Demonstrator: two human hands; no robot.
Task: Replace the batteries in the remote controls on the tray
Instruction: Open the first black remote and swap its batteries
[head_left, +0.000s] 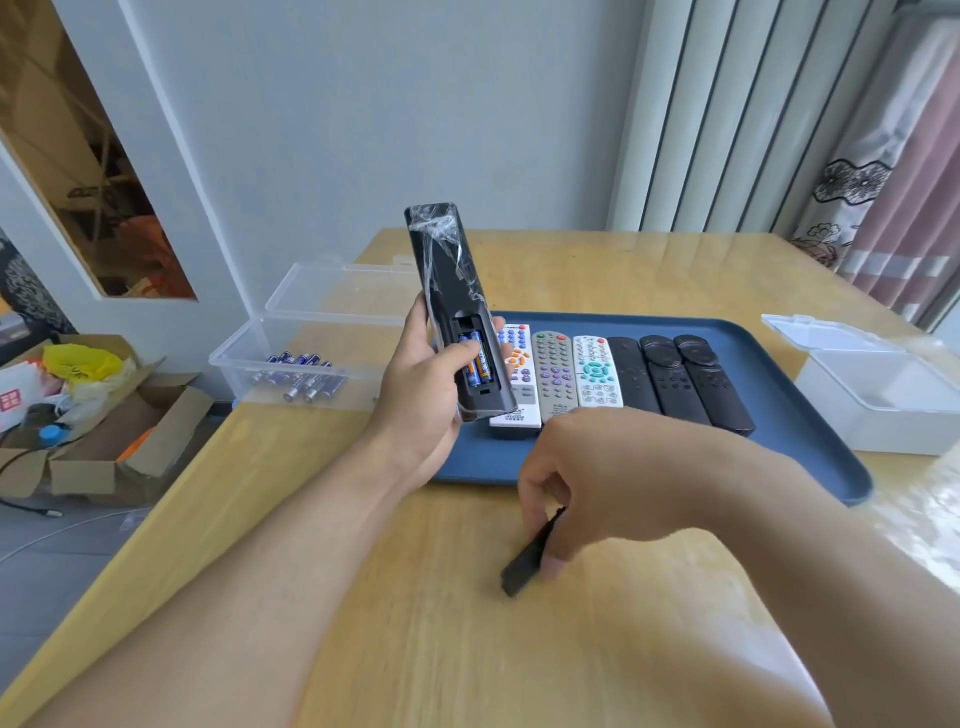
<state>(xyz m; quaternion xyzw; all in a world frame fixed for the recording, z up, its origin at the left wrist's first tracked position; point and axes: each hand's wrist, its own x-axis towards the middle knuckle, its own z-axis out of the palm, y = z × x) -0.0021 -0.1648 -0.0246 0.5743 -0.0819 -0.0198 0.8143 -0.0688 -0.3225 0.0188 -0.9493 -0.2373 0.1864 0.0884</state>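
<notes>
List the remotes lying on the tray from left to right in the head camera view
white remote with blue and orange buttons → grey remote with purple buttons → white remote with teal buttons → three black remotes, all on the blue tray.

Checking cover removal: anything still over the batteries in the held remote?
No. The cover is off, gripped by the right hand at the table. Both batteries lie exposed; only the left hand's thumb touches them.
</notes>
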